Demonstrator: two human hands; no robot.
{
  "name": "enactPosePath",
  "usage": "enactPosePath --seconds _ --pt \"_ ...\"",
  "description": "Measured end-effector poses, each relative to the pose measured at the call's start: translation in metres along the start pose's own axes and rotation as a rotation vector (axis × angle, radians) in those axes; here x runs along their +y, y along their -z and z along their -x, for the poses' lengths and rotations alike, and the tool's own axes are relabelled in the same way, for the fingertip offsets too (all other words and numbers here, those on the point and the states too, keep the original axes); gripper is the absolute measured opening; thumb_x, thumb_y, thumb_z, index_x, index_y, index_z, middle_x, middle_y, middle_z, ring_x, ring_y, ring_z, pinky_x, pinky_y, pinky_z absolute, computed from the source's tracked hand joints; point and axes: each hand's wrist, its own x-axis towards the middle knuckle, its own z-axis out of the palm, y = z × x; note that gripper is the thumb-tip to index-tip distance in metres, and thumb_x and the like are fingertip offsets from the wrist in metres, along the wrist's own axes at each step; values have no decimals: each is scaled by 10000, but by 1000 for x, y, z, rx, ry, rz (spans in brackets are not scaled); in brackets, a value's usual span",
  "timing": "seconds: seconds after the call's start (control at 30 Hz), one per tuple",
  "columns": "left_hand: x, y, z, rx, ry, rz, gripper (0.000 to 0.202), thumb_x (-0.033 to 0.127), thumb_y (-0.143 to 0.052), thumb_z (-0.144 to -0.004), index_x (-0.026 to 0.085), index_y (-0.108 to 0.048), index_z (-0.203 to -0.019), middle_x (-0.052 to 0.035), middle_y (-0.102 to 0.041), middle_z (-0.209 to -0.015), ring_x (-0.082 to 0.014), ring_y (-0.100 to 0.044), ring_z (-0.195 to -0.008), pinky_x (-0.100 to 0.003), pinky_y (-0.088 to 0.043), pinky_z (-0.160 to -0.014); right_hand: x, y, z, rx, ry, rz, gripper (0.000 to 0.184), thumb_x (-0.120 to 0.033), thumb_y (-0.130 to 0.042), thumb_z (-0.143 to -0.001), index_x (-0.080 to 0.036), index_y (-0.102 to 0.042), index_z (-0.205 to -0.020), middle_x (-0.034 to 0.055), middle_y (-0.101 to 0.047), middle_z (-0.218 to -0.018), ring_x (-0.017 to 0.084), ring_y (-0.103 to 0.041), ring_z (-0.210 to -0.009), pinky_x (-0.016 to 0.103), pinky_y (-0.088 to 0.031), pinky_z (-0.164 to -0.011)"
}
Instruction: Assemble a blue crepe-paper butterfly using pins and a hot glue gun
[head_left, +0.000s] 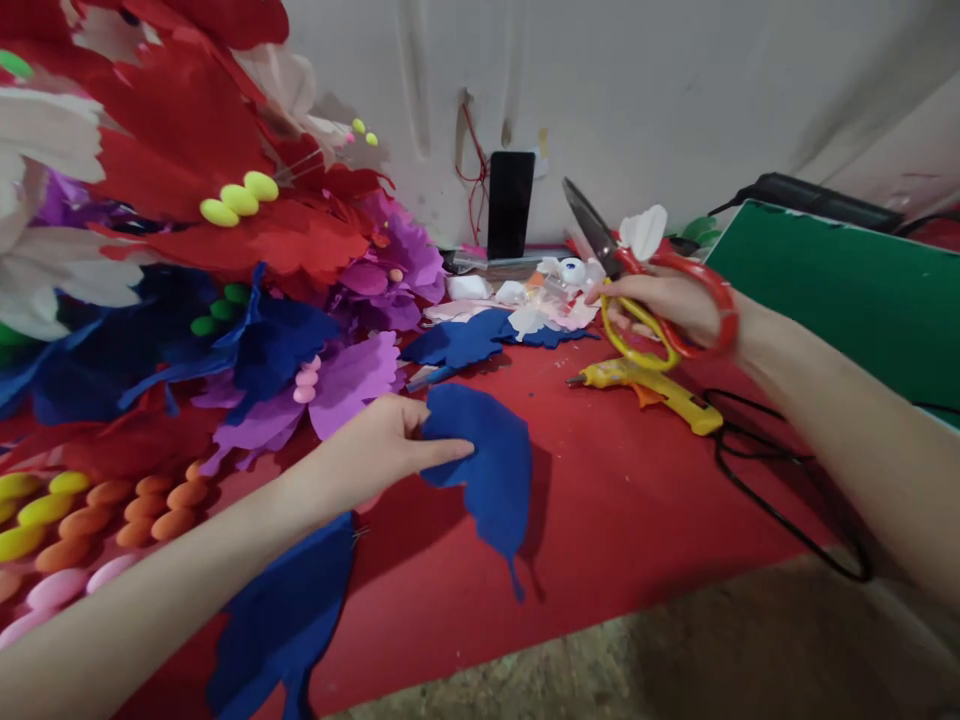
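Observation:
My left hand [401,435] pinches a blue butterfly-shaped cutout [491,460] by its upper left edge, thumb on top. The cutout hangs over the red tabletop, with a thin tail pointing down. My right hand [667,300] is closed round a pair of scissors [619,262] with one red and one yellow handle. Its blades point up and left, away from the blue cutout. Just below the right hand, a yellow glue gun [652,390] lies on the table, nozzle to the left. Another blue cutout [292,610] lies under my left forearm.
Large red, white, purple and blue petal-like pieces [187,150] crowd the left side. Rows of orange and yellow oval beads [86,520] lie at front left. More blue cutouts [461,340] and white scraps lie behind. A phone [511,205] leans on the wall; a green board [840,290] stands right. A black cord [780,500] loops near the edge.

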Motion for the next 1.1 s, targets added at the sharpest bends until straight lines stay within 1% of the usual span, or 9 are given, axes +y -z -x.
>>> enactPosePath --seconds 0.1,0.17,0.37,0.57,0.63,0.7,0.87,1.03,1.1 --pt "-8 1 -2 -139 24 -136 189 312 -651 -632 213 -625 -474 -5 -646 -480 -163 -588 -447 -235 -447 -464 21 6 -35 104 3 293 324 -371 -491 -941 -133 -571 -1145 80 -593 -1118 180 -596 -985 373 -520 -831" --pt "-11 0 -2 -143 7 -209 173 315 -617 -641 214 -594 -503 12 -619 -490 -159 -575 -454 -233 -434 -474 36 3 -52 115 13 443 340 -374 -502 -935 -145 -564 -1179 82 -574 -1187 215 -575 -1063 414 -501 -887" --pt "-10 -4 -1 4 -78 -382 332 294 -642 -596 221 -358 -442 76 -351 -461 -113 -320 -468 -223 -217 -428 68 -6 -82 153 -33 691 360 -373 -554 -906 -168 -550 -1202 89 -567 -1207 199 -578 -1048 411 -510 -878" --pt "-8 -3 -1 26 -115 -421 134 269 -628 -611 232 -536 -522 57 -548 -525 -147 -470 -517 -230 -316 -494 84 -9 -91 162 -87 768 365 -372 -557 -905 -156 -550 -1199 91 -572 -1194 197 -584 -1034 409 -515 -867" --pt "-9 -2 -1 34 -147 -432 25 254 -624 -621 244 -639 -638 38 -651 -638 -167 -548 -583 -229 -363 -536 86 -10 -91 161 -93 773 365 -373 -557 -905 -157 -549 -1199 92 -571 -1195 197 -583 -1034 408 -515 -867" --pt "-11 -2 -1 48 -183 -454 84 260 -616 -647 252 -679 -703 25 -684 -689 -174 -573 -605 -230 -377 -543 88 -10 -92 153 -93 772 362 -374 -553 -907 -162 -550 -1200 91 -569 -1201 196 -582 -1038 409 -514 -871" --pt "-11 -2 -1 87 -255 -564 292 332 -514 -791 229 -613 -536 23 -564 -495 -153 -496 -474 -244 -332 -468 84 -7 -92 115 -125 765 362 -373 -552 -908 -164 -548 -1203 89 -568 -1204 197 -581 -1040 412 -514 -871" --pt "7 0 -12 153 -348 -694 280 328 -487 -814 216 -687 -653 -25 -694 -773 -168 -619 -713 -243 -451 -694 67 -7 -81 116 -131 745 350 -370 -557 -905 -162 -557 -1187 86 -577 -1184 191 -588 -1023 399 -519 -859" --pt "17 3 -20 174 -353 -759 264 313 -495 -815 209 -709 -700 -18 -709 -784 -166 -627 -716 -243 -459 -693 55 -8 -74 183 -95 732 353 -370 -553 -907 -161 -555 -1192 89 -572 -1199 195 -582 -1037 412 -513 -873"
